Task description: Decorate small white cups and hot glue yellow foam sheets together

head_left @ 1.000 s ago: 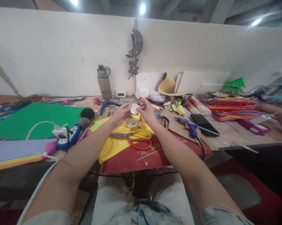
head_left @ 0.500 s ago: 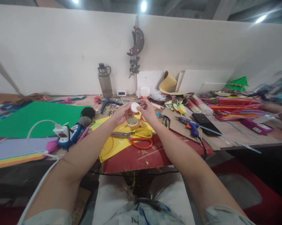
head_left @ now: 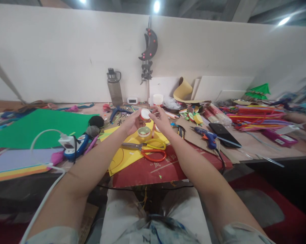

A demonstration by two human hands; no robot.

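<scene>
From the head view, my left hand pinches the red-edged white disc by its rim, up off the bench, while the fingers of my right hand curl close at its other side, though I cannot tell whether they grip it. I'd judge the handling partway along: the disc is already in hand, and the round tub sits apart from it on the yellow sheet, beyond the idle scissors; how much is left, I can't tell from here.
</scene>
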